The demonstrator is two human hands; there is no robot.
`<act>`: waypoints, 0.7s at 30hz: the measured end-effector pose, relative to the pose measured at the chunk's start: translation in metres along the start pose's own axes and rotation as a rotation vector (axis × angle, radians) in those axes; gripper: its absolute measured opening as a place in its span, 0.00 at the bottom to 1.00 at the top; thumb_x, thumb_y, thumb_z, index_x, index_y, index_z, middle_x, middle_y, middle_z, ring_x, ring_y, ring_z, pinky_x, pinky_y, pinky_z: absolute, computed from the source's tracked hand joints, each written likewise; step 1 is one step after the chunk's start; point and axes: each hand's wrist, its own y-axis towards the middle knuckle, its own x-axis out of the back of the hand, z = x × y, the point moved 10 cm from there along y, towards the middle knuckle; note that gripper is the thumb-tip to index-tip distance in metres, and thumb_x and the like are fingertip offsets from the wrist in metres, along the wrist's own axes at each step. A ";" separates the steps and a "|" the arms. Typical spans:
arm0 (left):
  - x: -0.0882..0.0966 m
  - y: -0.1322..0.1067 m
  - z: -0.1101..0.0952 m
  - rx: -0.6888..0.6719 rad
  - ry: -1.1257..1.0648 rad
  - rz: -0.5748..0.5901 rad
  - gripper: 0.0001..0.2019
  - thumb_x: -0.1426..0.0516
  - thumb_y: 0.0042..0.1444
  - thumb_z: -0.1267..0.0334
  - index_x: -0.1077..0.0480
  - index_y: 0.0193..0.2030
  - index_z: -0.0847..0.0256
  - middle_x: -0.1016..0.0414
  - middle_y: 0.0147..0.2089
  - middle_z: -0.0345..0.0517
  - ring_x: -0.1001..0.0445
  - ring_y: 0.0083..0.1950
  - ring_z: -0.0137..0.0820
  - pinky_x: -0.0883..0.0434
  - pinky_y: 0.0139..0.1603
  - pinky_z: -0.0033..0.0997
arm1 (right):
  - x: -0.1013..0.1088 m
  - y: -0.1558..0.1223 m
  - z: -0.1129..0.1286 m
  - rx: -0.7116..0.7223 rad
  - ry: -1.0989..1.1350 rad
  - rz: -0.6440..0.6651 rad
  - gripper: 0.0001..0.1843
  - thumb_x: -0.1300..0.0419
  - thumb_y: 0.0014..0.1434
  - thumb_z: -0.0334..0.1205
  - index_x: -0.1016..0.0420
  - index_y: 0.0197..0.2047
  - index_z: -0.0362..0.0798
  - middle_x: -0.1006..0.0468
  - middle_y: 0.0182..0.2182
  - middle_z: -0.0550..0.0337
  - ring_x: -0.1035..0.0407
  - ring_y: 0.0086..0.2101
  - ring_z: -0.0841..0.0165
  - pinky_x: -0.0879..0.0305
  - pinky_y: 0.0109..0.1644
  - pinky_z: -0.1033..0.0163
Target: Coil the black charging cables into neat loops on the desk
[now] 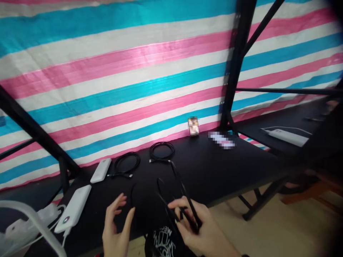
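Workspace: black desk (211,167), striped sheeting (128,82)

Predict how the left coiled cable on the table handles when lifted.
Left coil is probably floppy: the similar black cable in the right hand bends in loops. Lying flat, it probably won't roll. Its plug ends stick out, so may dangle or snag.

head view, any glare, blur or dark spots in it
Head view: pale sheen on the striped sheet; head view: the black cable in the right hand looks soft and blends into the black tabletop; head view: right-hand corners fall dark; head view: coarse pixel blocks hide the upright item.
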 end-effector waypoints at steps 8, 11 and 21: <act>-0.084 -0.020 0.006 0.238 -0.159 0.419 0.23 0.44 0.49 0.40 0.25 0.38 0.57 0.22 0.36 0.51 0.24 0.39 0.40 0.26 0.43 0.35 | 0.031 -0.006 0.001 0.095 0.104 0.019 0.07 0.40 0.54 0.40 0.20 0.32 0.52 0.27 0.22 0.60 0.34 0.24 0.69 0.35 0.30 0.65; -0.095 -0.041 0.024 0.421 -0.260 0.532 0.24 0.41 0.46 0.38 0.27 0.25 0.60 0.30 0.21 0.46 0.32 0.23 0.32 0.30 0.25 0.28 | 0.062 -0.003 -0.022 0.063 0.248 -0.193 0.12 0.39 0.55 0.48 0.23 0.35 0.49 0.25 0.22 0.58 0.32 0.24 0.68 0.34 0.29 0.64; -0.047 -0.033 0.037 0.601 -0.340 0.171 0.28 0.36 0.36 0.36 0.25 0.30 0.63 0.40 0.12 0.37 0.50 0.14 0.20 0.49 0.14 0.20 | 0.080 0.005 -0.050 -0.156 0.385 -0.305 0.22 0.44 0.60 0.59 0.29 0.43 0.48 0.25 0.22 0.61 0.35 0.15 0.73 0.36 0.19 0.68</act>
